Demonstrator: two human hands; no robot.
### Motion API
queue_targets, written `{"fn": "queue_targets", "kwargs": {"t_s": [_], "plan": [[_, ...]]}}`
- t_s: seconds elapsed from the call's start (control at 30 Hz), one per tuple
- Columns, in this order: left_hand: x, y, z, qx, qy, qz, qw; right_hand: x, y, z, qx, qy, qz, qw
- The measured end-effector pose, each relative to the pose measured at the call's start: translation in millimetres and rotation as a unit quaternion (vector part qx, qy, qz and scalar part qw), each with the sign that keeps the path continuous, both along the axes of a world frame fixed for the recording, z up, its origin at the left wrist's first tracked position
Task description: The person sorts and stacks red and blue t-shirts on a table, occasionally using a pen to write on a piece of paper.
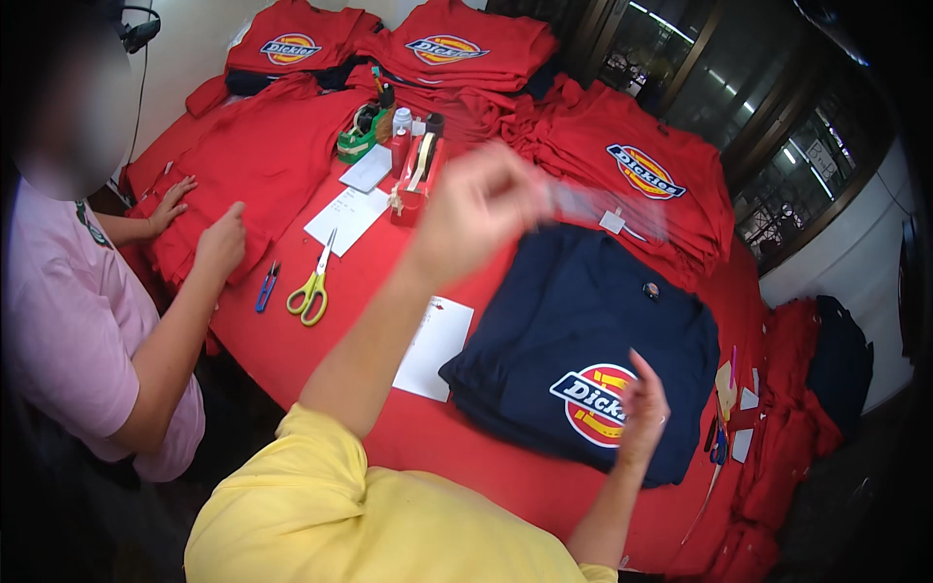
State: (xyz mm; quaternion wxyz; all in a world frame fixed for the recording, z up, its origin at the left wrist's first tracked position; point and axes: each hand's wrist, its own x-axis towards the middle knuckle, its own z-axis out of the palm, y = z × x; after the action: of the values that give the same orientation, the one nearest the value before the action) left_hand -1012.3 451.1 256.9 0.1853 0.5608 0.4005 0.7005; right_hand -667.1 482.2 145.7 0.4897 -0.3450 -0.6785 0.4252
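My left hand (pixel 486 204), blurred by motion, is raised over the far left edge of the navy shirts. Its fingers are pinched on a see-through strip that looks like clear plastic (pixel 583 202), smeared and trailing to the right. A small white tag (pixel 612 222) shows against the strip; whether the two are joined I cannot tell. Folded navy shirts (pixel 544 311) lie stacked in front of me, a round red, yellow and white print on the top one. Over that print hovers my right hand (pixel 643 408), fingers apart and holding nothing; it partly covers the print.
Stacks of red shirts (pixel 573 136) line the far side of the red-covered table. Yellow-handled scissors (pixel 313 287), blue thread snips (pixel 267 287), tape dispensers (pixel 418 180) and paper sheets (pixel 432 350) lie left of centre. At left, a person in pink (pixel 83 321) rests both hands on red garments.
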Motion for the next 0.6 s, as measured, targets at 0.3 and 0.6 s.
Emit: {"fn": "queue_targets", "kwargs": {"t_s": [0.3, 0.6], "plan": [[72, -164, -104, -0.349, 0.094, -0.115, 0.925, -134, -69, 5, -0.088, -0.134, 0.355, 0.921], [18, -215, -148, -0.449, -0.023, -0.029, 0.893, -127, -29, 21, -0.173, 0.152, 0.422, 0.877]]}}
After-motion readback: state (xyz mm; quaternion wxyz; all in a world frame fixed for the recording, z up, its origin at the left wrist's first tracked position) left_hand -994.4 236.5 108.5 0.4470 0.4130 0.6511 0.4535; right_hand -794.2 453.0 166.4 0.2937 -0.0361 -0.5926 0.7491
